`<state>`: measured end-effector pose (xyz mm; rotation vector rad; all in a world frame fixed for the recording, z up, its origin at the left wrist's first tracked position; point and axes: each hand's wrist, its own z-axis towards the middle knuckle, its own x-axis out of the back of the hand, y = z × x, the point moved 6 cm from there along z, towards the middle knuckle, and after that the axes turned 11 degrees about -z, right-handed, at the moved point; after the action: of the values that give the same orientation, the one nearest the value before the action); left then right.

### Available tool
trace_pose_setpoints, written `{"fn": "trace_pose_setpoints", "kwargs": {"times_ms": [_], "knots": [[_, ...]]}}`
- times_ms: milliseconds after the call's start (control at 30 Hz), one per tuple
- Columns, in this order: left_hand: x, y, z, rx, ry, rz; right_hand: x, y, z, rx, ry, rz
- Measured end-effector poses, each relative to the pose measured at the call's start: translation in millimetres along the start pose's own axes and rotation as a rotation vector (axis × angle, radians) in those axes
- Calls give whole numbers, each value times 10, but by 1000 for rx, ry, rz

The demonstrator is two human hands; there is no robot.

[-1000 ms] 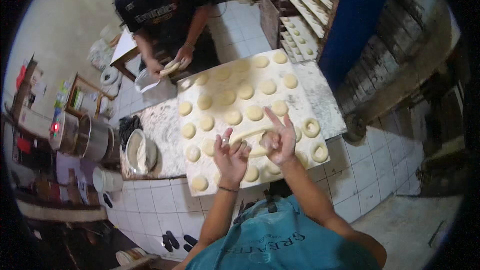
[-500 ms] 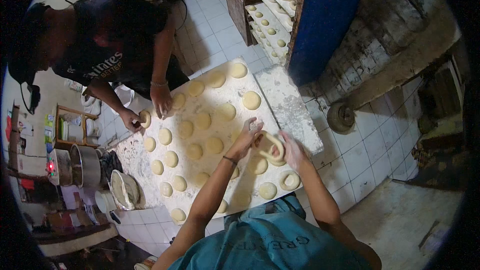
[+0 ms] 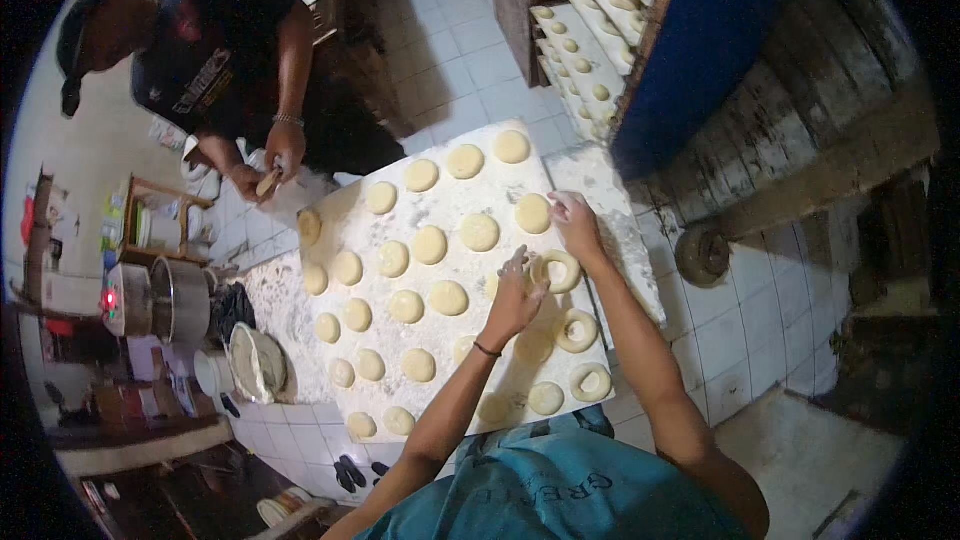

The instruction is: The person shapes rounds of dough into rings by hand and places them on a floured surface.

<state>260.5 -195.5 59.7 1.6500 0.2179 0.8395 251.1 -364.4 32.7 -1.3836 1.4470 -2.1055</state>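
My left hand [image 3: 515, 298] has its fingers spread, with the fingertips beside a dough ring [image 3: 573, 274] on the floured board [image 3: 515, 245]. Farther up, my right hand [image 3: 577, 224] reaches to the right edge of a round of dough [image 3: 531, 214]; its fingers are stretched out and touch or nearly touch that edge. Two more rings lie in a line toward me, a middle ring [image 3: 593, 331] and a near ring [image 3: 605, 383]. Several plain dough rounds [image 3: 429, 245] cover the rest of the board, some partly hidden by my left forearm.
Across the board a co-worker's hands [image 3: 284, 152] hold a small dough piece [image 3: 268, 183]. Trays of dough [image 3: 575, 50] fill a rack at the back, beside a blue panel [image 3: 700, 50]. A large floury bowl [image 3: 257, 364] stands left of the table, with metal pots [image 3: 180, 300] beyond.
The ring that I held up between my hands now lies on the board. My right hand has moved away to a farther round. The co-worker has lifted a dough piece off the board.
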Motion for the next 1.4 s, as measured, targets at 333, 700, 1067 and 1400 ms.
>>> {"fn": "trace_pose_setpoints", "kwargs": {"times_ms": [333, 700, 1067, 1400], "knots": [[876, 332, -834, 130, 187, -153, -279, -723, -310, 93, -350, -322], [1522, 546, -2083, -75, 443, -541, -666, -2240, -2231, 44, -256, 417], [2546, -142, -3770, 96, 831, 11, -1904, -2863, -3522, 137, -566, 644], [2370, 94, -4426, -318, 101, -2052, -2183, -3456, -3782, -331, -1138, 1494]]}}
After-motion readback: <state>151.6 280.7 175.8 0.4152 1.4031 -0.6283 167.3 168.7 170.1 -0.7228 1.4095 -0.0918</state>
